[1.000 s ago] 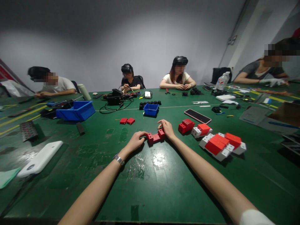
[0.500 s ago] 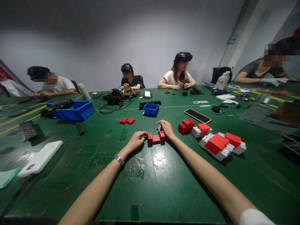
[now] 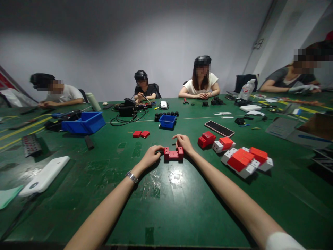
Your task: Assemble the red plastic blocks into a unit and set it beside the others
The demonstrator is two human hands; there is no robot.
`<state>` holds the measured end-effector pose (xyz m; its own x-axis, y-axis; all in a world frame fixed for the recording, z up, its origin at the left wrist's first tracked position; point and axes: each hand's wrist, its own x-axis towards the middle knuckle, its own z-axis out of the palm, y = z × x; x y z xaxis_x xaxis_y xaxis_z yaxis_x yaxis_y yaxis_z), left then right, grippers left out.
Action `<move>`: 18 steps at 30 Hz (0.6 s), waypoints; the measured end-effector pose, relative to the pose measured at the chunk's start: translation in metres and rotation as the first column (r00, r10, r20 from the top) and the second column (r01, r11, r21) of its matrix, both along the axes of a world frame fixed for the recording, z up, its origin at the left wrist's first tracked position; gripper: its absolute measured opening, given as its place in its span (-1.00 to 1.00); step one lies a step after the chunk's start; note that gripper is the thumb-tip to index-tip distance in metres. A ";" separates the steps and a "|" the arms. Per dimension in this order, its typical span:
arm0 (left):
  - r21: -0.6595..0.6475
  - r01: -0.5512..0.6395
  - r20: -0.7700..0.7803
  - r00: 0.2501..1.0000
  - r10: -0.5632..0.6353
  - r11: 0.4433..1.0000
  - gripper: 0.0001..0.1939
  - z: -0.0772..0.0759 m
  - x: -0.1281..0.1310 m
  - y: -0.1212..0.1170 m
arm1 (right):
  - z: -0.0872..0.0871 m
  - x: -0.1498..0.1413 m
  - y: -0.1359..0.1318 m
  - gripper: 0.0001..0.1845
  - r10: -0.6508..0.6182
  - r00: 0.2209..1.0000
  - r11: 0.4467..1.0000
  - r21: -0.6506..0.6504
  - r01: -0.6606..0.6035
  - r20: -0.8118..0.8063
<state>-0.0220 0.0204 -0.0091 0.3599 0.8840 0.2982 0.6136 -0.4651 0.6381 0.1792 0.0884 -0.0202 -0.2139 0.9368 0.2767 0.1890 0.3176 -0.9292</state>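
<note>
Head view: one red, U-shaped, plastic-looking block [image 3: 173, 156], between left hand [image 3: 151, 156] and right hand [image 3: 183, 143]; fingers' grip cannot be told.

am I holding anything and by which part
Your left hand is at the left end of the red block, your right hand at its right end; whether either grips it can't be told.

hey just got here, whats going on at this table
A person's left hand and right hand are at opposite ends of a red notched block on a green table. Whether either grips it is hard to tell. Two flat red pieces lie beyond it; red-and-white blocks sit to the right.
</note>
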 end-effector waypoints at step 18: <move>0.011 -0.004 -0.006 1.000 0.004 1.000 -0.61 -0.002 -0.001 0.001 | -0.001 0.001 0.003 -0.63 0.051 0.995 0.997 -0.056 -0.057 -0.090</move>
<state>-0.0227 0.0217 -0.0114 0.3581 0.8823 0.3053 0.6197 -0.4692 0.6292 0.1802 0.0916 -0.0216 -0.2418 0.9397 0.2419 0.0895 0.2698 -0.9587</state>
